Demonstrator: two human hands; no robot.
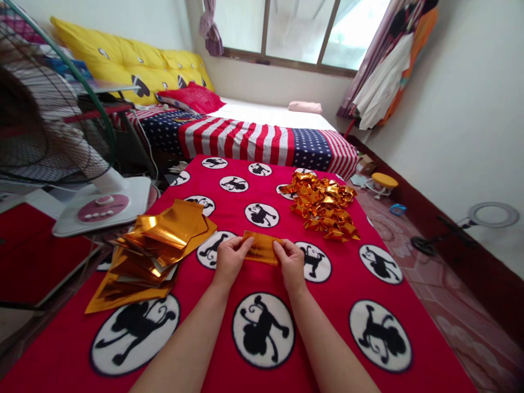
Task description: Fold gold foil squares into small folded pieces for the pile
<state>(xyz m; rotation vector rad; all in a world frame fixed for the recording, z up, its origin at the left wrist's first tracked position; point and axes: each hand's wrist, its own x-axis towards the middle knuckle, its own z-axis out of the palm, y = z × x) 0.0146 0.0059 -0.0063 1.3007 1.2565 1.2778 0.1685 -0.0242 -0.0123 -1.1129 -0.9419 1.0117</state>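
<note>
Two hands [230,258] [291,263] pinch one gold sheet [261,248] — flat.

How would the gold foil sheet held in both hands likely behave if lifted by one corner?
The sheet looks thin and shiny, so it is probably light and would droop. Sheets in the stack curl at their edges, so it likely creases easily. Its glossy face may slip between the left hand and right hand.

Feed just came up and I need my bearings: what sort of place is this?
Most likely a home bedroom. A bed under a stars-and-stripes cover with yellow cushions stands below a curtained window. Both hands hold a gold foil sheet over a red monkey-print blanket.
</note>
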